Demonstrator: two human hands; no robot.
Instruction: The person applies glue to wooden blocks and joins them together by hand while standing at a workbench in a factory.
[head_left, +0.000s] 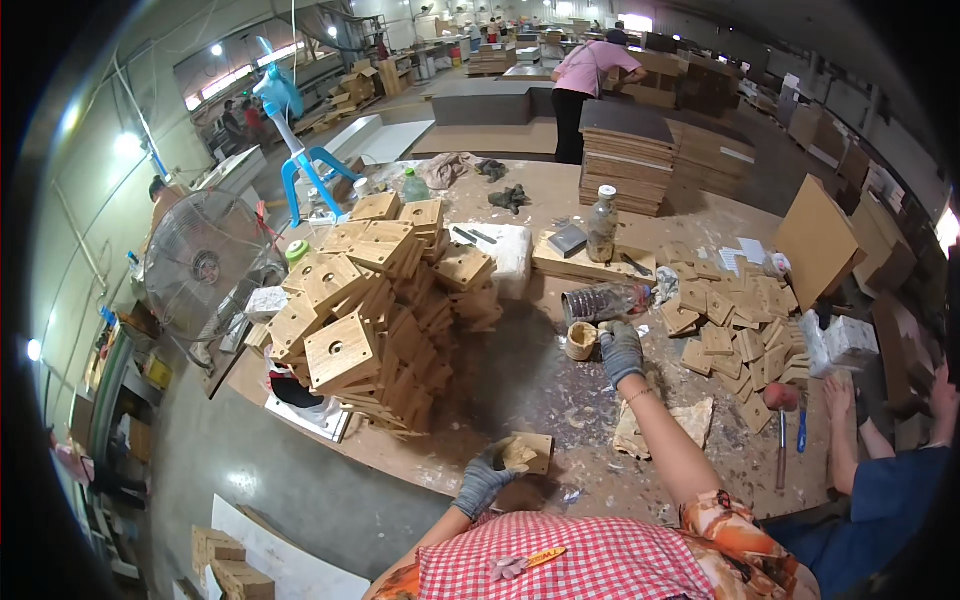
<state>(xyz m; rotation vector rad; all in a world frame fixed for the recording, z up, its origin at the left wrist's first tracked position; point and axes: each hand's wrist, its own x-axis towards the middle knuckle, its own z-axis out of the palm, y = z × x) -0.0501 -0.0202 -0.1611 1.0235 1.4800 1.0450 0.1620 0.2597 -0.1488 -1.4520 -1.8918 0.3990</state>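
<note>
My left hand (484,478), in a grey glove, grips a small square wooden block (530,452) near the table's front edge. My right hand (622,352), also gloved, reaches forward to a small round tub (581,341) and rests on or just beside it; whether it grips the tub is unclear. A clear plastic bottle (606,301) lies on its side just beyond that hand. A tall heap of square wooden blocks with centre holes (378,305) stands to the left of my hands.
Several flat wooden pieces (735,328) are spread at the right, with a hammer (782,425) by another person's hand (838,395). An upright bottle (602,222) stands further back. A floor fan (200,265) is at the left. A person in pink (585,85) works far behind.
</note>
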